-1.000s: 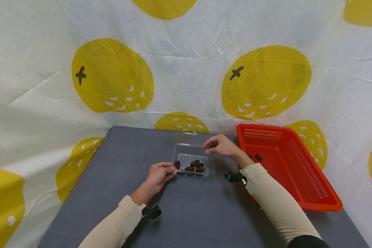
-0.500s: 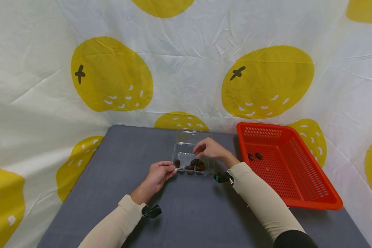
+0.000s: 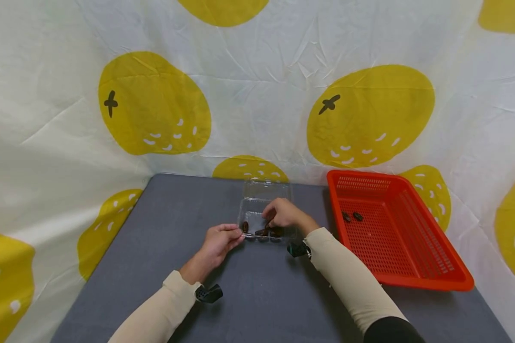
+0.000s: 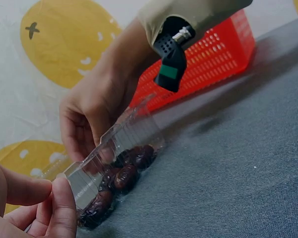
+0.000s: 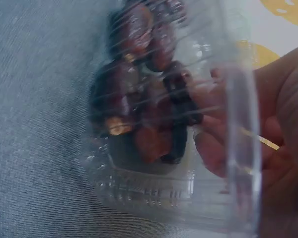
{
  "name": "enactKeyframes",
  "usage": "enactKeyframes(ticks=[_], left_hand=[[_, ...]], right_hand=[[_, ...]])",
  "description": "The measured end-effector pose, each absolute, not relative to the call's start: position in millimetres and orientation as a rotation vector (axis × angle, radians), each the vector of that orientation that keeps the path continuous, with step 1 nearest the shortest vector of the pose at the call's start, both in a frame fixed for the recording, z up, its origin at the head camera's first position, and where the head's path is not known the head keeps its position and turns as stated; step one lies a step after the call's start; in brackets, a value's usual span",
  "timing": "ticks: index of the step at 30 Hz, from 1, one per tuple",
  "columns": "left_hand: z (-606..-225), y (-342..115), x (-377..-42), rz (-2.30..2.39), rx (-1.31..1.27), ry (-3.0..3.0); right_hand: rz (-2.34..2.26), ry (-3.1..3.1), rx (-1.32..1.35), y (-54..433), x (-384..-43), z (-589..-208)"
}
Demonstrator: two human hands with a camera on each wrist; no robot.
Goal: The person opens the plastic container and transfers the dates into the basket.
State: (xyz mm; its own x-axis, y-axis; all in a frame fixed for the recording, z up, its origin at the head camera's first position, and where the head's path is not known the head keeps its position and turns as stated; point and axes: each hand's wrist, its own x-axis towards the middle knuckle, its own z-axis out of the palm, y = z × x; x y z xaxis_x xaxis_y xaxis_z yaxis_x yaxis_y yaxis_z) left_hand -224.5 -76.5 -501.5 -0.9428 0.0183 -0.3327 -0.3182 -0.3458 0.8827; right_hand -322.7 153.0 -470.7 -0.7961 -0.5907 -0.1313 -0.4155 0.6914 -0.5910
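A clear plastic clamshell box [image 3: 250, 209] sits on the table, its lid [image 3: 266, 189] folded back toward the curtain. Several brown dates [image 4: 126, 177] lie inside it, mostly along the near side. My left hand [image 3: 218, 243] pinches the box's near left corner between thumb and fingers. My right hand [image 3: 285, 213] reaches down into the box from the right. In the right wrist view, through the clear wall, its fingertips [image 5: 211, 153] pinch a dark date [image 5: 181, 94] beside the others. A lone date [image 3: 245, 226] lies near the box's left wall.
A red perforated basket [image 3: 437, 238] stands on the right, with two dates [image 3: 358, 216] toward its far left corner. The grey table [image 3: 189, 205] ends at a white curtain [image 3: 257, 114] printed with yellow fruit.
My right hand has moved left and down from beside the box's right edge into it, among the dates. The left hand stays at the corner. Both dates in the basket now show past the arm.
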Motion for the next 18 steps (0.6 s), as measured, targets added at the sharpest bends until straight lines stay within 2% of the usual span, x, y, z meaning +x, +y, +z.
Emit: enactKeyframes(ticks=[9, 18], left_hand=[[-500.4, -76.9, -223.9, 2.390, -0.394, 1.655], [-504.9, -76.1, -224.7, 2.387, -0.396, 1.664]], right_hand=[[-0.570, 2.649, -0.872, 148.9, -322.8, -474.4], [-0.651, 2.646, -0.896, 148.3, -325.5, -478.5]])
